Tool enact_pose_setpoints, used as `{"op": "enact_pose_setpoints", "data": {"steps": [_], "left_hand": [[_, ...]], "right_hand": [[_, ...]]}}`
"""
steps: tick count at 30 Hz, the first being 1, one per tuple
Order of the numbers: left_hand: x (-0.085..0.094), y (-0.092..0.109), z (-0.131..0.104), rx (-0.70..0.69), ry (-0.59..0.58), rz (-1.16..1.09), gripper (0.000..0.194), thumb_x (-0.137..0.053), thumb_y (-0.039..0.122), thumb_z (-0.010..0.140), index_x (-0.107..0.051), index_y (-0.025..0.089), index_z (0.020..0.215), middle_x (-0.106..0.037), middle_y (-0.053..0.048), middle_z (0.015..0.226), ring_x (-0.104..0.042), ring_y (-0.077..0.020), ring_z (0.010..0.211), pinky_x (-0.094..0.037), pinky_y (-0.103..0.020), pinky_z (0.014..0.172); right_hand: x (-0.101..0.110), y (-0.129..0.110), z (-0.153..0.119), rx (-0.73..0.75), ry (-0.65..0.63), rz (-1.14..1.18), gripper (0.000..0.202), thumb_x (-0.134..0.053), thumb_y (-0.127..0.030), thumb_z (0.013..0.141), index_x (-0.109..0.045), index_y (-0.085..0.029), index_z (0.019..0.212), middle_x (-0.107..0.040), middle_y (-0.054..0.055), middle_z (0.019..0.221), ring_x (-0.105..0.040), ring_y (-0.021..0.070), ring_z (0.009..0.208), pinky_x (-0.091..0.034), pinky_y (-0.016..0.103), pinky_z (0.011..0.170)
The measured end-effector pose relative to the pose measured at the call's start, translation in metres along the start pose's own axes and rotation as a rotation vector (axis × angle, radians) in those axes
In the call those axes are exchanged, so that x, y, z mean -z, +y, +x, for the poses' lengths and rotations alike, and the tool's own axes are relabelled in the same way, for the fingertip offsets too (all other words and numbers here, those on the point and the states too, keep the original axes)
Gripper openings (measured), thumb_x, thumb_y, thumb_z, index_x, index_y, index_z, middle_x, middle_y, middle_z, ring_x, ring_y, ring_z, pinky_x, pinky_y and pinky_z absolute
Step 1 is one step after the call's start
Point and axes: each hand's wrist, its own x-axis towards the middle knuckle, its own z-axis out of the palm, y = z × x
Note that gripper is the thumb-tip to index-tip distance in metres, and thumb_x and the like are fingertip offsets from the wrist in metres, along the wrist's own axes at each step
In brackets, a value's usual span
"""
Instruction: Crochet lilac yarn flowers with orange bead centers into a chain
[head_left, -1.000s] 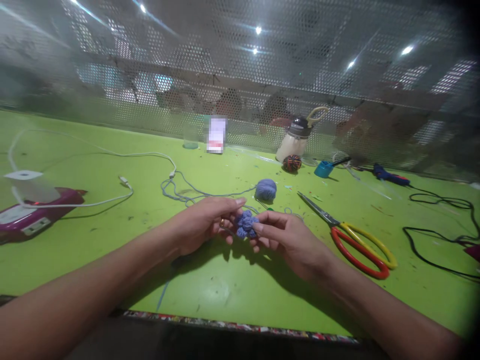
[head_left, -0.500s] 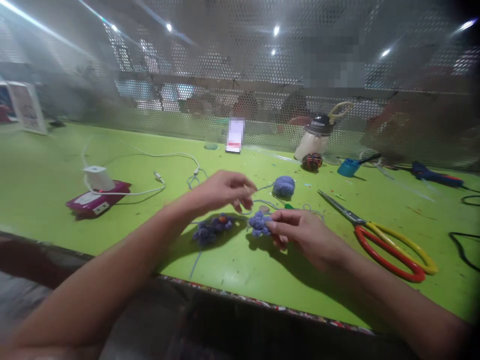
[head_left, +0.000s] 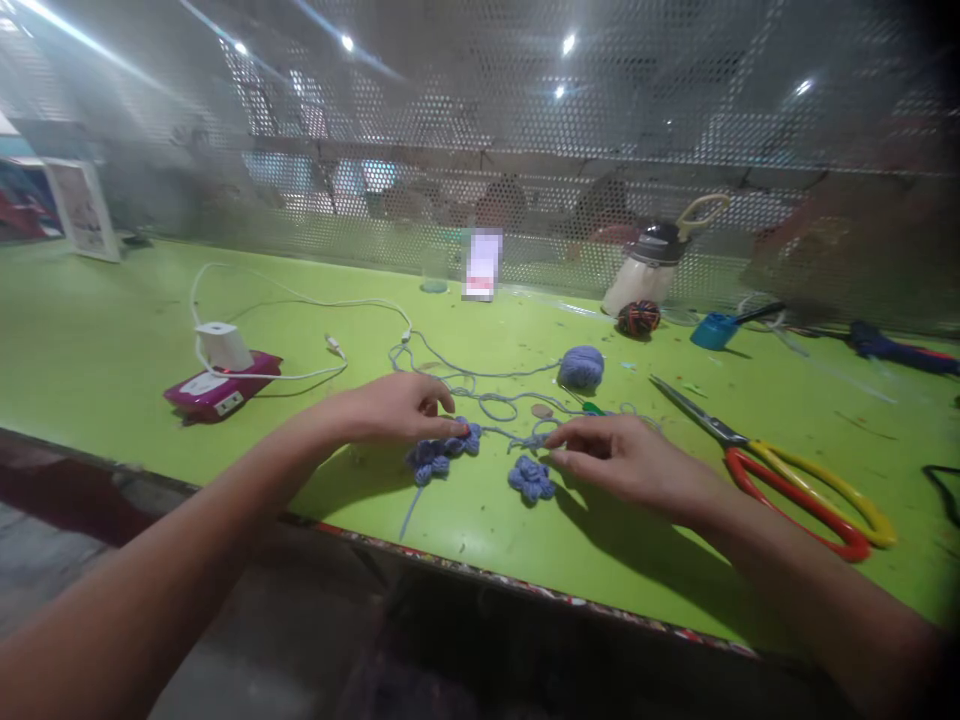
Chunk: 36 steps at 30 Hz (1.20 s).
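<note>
Head view shows my left hand (head_left: 405,408) partly curled, its fingers touching the joined purple flowers (head_left: 446,450) on the tabletop (head_left: 465,525), though I can't tell if they grip. My right hand (head_left: 637,465) has its fingertips at the purple yarn (head_left: 499,430), pinching or not I can't tell, just beside the single flower (head_left: 532,479). The yarn ball (head_left: 582,368) lies beyond, the scissors (head_left: 739,440) beside my right forearm.

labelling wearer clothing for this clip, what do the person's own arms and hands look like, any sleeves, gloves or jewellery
The left hand and right hand are bare, without gloves. No sleeve shows on the left forearm or right forearm, and neither wrist has a watch or bracelet in view. Whether a ring is worn, I cannot tell.
</note>
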Motion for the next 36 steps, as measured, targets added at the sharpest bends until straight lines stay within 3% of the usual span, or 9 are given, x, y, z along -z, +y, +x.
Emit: {"op": "enact_pose_setpoints", "data": {"steps": [4,9,12,16,22,26,29,32,36], "left_hand": [[-0.014,0.003,-0.001,-0.042,0.055,0.057,0.066,-0.057,0.058,0.078,-0.056,0.016,0.129,-0.063,-0.011,0.097,-0.058,-0.0245,0.082,-0.039,-0.032,0.069],[-0.028,0.005,0.008,-0.122,0.125,0.151,0.037,-0.053,0.046,0.081,-0.066,0.020,0.105,-0.058,-0.010,0.092,-0.054,-0.0236,0.077,-0.036,-0.033,0.065],[-0.032,0.005,0.009,-0.128,0.160,0.111,0.026,-0.055,0.041,0.079,-0.062,0.019,0.091,-0.058,-0.007,0.084,-0.052,-0.0215,0.072,-0.034,-0.032,0.062],[-0.035,0.002,0.005,-0.133,0.183,-0.063,0.016,-0.057,0.035,0.077,-0.054,0.020,0.084,-0.057,-0.003,0.074,-0.049,-0.0185,0.064,-0.031,-0.031,0.058],[-0.039,-0.001,0.005,-0.192,0.248,-0.129,0.009,-0.055,0.028,0.077,-0.053,0.021,0.082,-0.056,-0.003,0.074,-0.049,-0.0183,0.066,-0.032,-0.032,0.060],[-0.039,0.002,0.008,-0.172,0.261,-0.167,0.009,-0.054,0.027,0.076,-0.054,0.020,0.082,-0.059,-0.004,0.077,-0.051,-0.0195,0.069,-0.038,-0.033,0.064],[-0.040,0.004,0.009,-0.158,0.265,-0.240,0.013,-0.056,0.027,0.075,-0.059,0.020,0.086,-0.061,-0.005,0.077,-0.053,-0.0197,0.069,-0.040,-0.034,0.066],[-0.041,0.005,0.011,-0.174,0.291,-0.300,0.017,-0.061,0.025,0.073,-0.066,0.020,0.088,-0.066,-0.009,0.087,-0.056,-0.0220,0.077,-0.042,-0.036,0.073],[-0.039,0.008,0.012,-0.155,0.235,-0.354,0.013,-0.060,0.028,0.075,-0.068,0.018,0.078,-0.066,-0.007,0.077,-0.055,-0.0196,0.072,-0.042,-0.033,0.069]], "right_hand": [[0.003,-0.004,0.010,0.105,0.045,-0.027,0.018,-0.062,-0.031,0.081,-0.074,-0.018,0.079,-0.067,0.007,0.070,-0.055,0.0179,0.062,-0.038,0.031,0.056],[-0.009,-0.037,0.040,0.215,-0.068,-0.518,0.011,-0.062,-0.023,0.076,-0.072,-0.017,0.075,-0.068,0.012,0.079,-0.057,0.0224,0.070,-0.036,0.034,0.061],[-0.022,-0.051,0.060,0.168,-0.090,-0.550,0.014,-0.066,-0.013,0.066,-0.063,-0.017,0.054,-0.064,0.012,0.067,-0.055,0.0220,0.064,-0.033,0.034,0.058],[-0.028,-0.053,0.075,0.145,-0.116,-0.489,0.022,-0.066,-0.005,0.059,-0.055,-0.019,0.046,-0.062,0.008,0.060,-0.056,0.0200,0.066,-0.034,0.032,0.059],[-0.001,-0.038,0.076,0.167,-0.250,-0.191,0.004,-0.065,-0.018,0.068,-0.064,-0.019,0.064,-0.066,0.002,0.064,-0.055,0.0138,0.060,-0.039,0.028,0.057],[0.012,-0.018,0.071,0.140,-0.288,-0.016,0.025,-0.059,-0.040,0.078,-0.067,-0.017,0.083,-0.066,0.002,0.065,-0.055,0.0110,0.055,-0.042,0.026,0.054],[0.022,-0.006,0.066,0.132,-0.239,0.005,0.031,-0.065,-0.044,0.075,-0.071,-0.015,0.086,-0.060,-0.001,0.058,-0.049,0.0095,0.051,-0.038,0.025,0.051],[0.043,-0.002,0.058,0.150,-0.166,-0.042,0.022,-0.074,-0.038,0.068,-0.074,-0.016,0.073,-0.062,0.000,0.061,-0.048,0.0105,0.057,-0.036,0.026,0.055],[0.071,0.000,0.045,0.159,-0.082,-0.057,0.022,-0.071,-0.038,0.073,-0.076,-0.017,0.072,-0.060,-0.001,0.060,-0.044,0.0103,0.056,-0.032,0.027,0.054]]}}
